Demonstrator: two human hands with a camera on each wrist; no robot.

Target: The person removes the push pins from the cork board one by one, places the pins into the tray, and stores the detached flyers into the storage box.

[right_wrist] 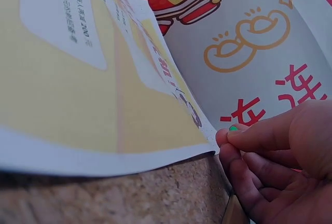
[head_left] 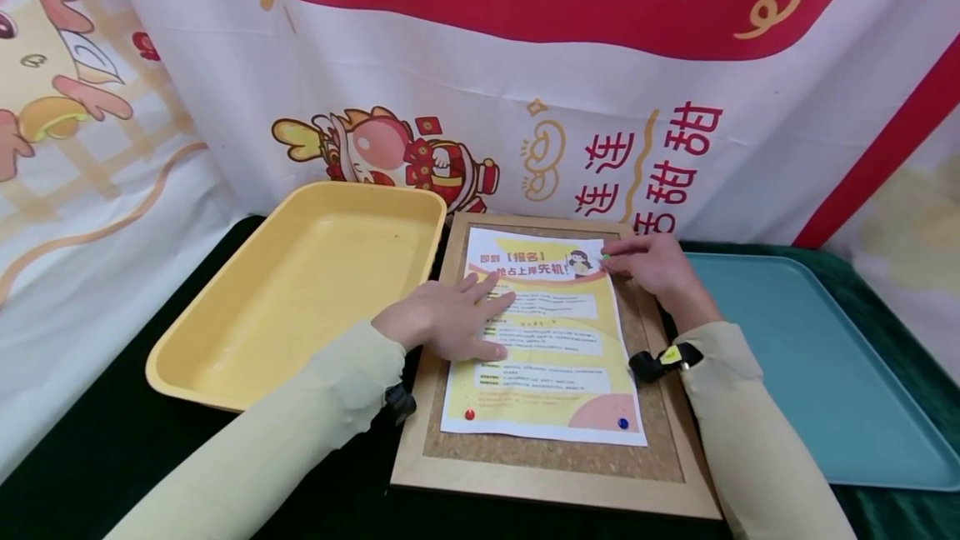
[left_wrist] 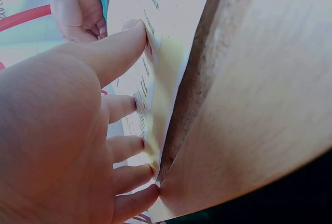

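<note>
A printed yellow and white poster (head_left: 547, 348) lies on a wood-framed cork board (head_left: 555, 457). My left hand (head_left: 453, 319) rests on the poster's left side, fingers spread and fairly straight; the left wrist view shows its fingertips touching the paper (left_wrist: 161, 79). At the poster's far right corner, my right hand (head_left: 660, 273) pinches a green push pin (right_wrist: 233, 128) between thumb and forefinger. A red push pin (head_left: 469, 414) sits in the near left corner and a blue push pin (head_left: 623, 423) in the near right. The far left corner shows no pin that I can make out.
A yellow tray (head_left: 300, 290) stands left of the board, and a blue-green tray (head_left: 817, 357) lies to its right, partly behind the right forearm. Dark green cloth (head_left: 315, 473) covers the table. A printed banner (head_left: 465, 65) hangs behind, close to the board's far edge.
</note>
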